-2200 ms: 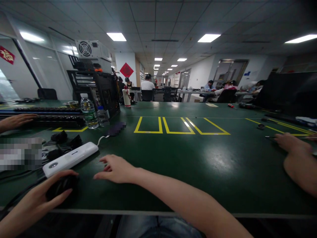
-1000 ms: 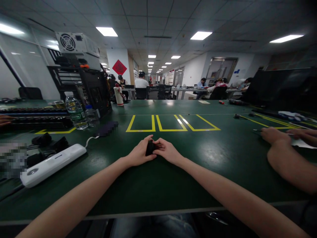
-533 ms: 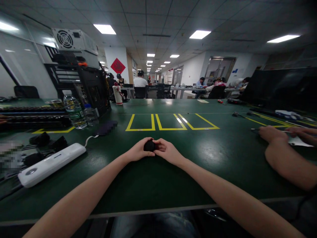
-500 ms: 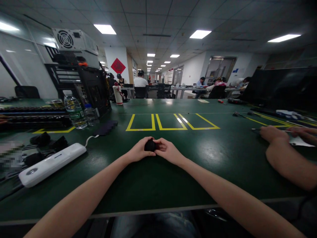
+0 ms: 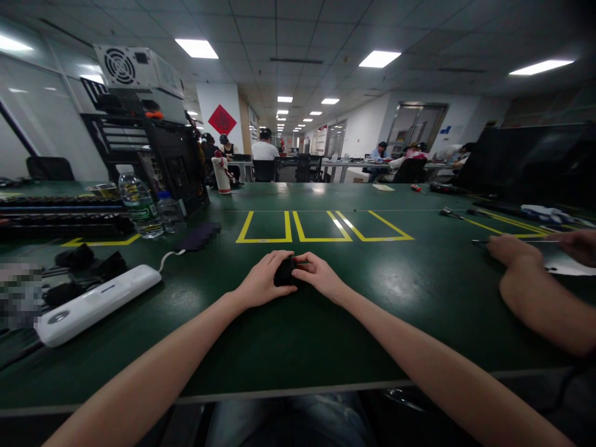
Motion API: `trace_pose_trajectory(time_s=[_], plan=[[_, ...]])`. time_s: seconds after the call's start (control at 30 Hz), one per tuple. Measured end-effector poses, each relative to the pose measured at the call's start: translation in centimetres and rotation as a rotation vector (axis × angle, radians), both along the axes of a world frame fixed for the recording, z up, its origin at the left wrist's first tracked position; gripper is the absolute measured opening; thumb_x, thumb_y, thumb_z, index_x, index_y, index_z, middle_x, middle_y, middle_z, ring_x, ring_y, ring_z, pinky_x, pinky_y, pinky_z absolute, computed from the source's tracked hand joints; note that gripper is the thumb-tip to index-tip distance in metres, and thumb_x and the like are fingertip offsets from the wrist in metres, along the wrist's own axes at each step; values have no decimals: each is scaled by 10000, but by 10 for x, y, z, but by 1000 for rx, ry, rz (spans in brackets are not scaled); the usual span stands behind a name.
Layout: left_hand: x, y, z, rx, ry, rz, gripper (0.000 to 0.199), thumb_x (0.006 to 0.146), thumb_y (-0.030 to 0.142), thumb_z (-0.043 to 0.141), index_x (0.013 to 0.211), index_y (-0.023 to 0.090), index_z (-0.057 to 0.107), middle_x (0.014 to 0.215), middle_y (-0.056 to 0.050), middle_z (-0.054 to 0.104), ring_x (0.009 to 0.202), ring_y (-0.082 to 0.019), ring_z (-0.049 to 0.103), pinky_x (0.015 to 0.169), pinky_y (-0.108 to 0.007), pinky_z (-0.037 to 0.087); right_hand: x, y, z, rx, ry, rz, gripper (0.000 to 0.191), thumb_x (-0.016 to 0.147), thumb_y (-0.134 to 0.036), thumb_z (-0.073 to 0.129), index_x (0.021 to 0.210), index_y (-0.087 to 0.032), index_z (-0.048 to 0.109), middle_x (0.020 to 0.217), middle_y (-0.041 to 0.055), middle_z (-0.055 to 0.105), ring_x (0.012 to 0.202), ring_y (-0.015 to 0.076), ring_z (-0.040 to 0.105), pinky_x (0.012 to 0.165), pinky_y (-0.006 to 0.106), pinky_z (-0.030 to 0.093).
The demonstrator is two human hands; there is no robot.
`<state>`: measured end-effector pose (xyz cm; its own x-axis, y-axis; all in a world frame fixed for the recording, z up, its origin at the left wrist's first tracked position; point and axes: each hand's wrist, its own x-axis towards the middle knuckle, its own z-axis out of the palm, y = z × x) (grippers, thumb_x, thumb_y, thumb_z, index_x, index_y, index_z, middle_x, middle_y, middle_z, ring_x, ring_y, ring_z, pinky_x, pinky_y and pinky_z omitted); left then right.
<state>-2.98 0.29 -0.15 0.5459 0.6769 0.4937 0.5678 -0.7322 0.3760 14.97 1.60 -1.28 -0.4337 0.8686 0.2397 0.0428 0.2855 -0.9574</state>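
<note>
A small black object (image 5: 285, 272), rounded with a flatter right side, is held just above or on the green table (image 5: 298, 347); I cannot make out its kind. My left hand (image 5: 263, 276) is closed around it, thumb below and fingers over the top. My right hand (image 5: 319, 277) pinches the object's right edge with thumb and fingertips. The fingers partly hide it. Just beyond both hands lie yellow tape outlines (image 5: 265, 240) on the tabletop.
To the left are a white power strip (image 5: 100, 304), black parts (image 5: 77, 267), a dark phone-like slab (image 5: 200, 236), a water bottle (image 5: 139, 208) and a computer case (image 5: 174, 167). At the right, a co-worker's arm (image 5: 540, 298) rests on the table, the hand holding a thin rod.
The black object has turned between my hands, showing a flatter side to the right. My right fingers have shifted their hold on its edge. The view has tilted slightly.
</note>
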Motion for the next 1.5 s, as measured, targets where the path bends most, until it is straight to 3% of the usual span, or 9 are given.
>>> trace_pose_trajectory(time_s=[0.2,0.43,0.73,0.9,1.2,1.5], plan=[[-1,3,-2,86,37,76,644,632,413,639,1185,264,343,1175,-56,400,1067,-247,400,883,-412,359,1,0,0,-7,35,49,284,673,-257,606,919,-179,487,968,28,549,918,165,551,832,356,440],[0,7,-9,71,91,-17,641,696,345,595,1218,235,240,1193,-60,422,1093,-217,404,989,-439,160,1,4,-5,-13,107,90,290,621,-224,650,865,-174,501,923,7,552,908,143,546,855,333,418],[0,7,-8,51,74,0,601,669,303,609,1168,240,278,1128,-58,444,1088,-232,386,947,-411,209,2,1,-1,-7,49,38,242,681,-301,594,875,-177,520,891,13,569,852,134,550,814,323,430],[-1,11,-9,51,87,23,584,670,304,596,1159,237,283,1125,-61,441,1086,-238,383,939,-415,216,-2,6,-2,-39,11,1,325,668,-302,604,950,-182,496,966,35,551,871,149,552,810,340,434],[-1,14,-13,80,90,29,566,675,288,580,1150,226,278,1097,-43,458,1029,-208,433,943,-395,189,1,4,-1,3,23,105,356,619,-221,648,923,-203,464,972,17,521,917,147,530,813,331,441],[0,13,-12,64,86,30,582,665,291,588,1153,240,276,1109,-46,452,1059,-219,414,928,-388,202,-4,2,3,-17,63,48,234,666,-277,607,841,-193,478,875,-5,533,849,131,535,792,311,433]])
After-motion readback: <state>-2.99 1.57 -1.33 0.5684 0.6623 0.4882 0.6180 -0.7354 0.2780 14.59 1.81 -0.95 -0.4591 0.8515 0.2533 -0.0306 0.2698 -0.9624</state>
